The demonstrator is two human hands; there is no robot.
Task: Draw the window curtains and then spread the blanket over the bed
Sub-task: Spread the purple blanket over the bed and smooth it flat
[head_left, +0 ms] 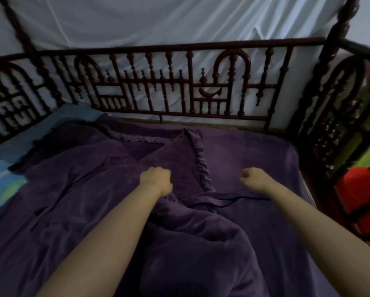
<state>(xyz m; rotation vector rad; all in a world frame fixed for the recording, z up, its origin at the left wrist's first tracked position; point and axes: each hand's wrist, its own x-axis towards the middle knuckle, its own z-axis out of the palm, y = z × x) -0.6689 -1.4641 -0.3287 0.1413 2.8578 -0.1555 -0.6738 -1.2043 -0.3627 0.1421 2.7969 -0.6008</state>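
A dark purple blanket [246, 151] with a ruffled edge covers most of the bed. It lies flat on the right and is creased and bunched in the middle and on the left. My left hand [156, 180] is a closed fist pressed into the blanket at the top of a bunched fold. My right hand [252, 177] is curled shut just above the flat part, with nothing visible in it. A blue patterned sheet [6, 174] shows uncovered at the far left. Pale fabric [158, 20] hangs behind the bed.
A dark carved wooden rail [179, 49] runs along the far side of the bed, with a tall post [338, 39] at the right corner. Red and green things [359, 185] stand beyond the right rail. The room is dim.
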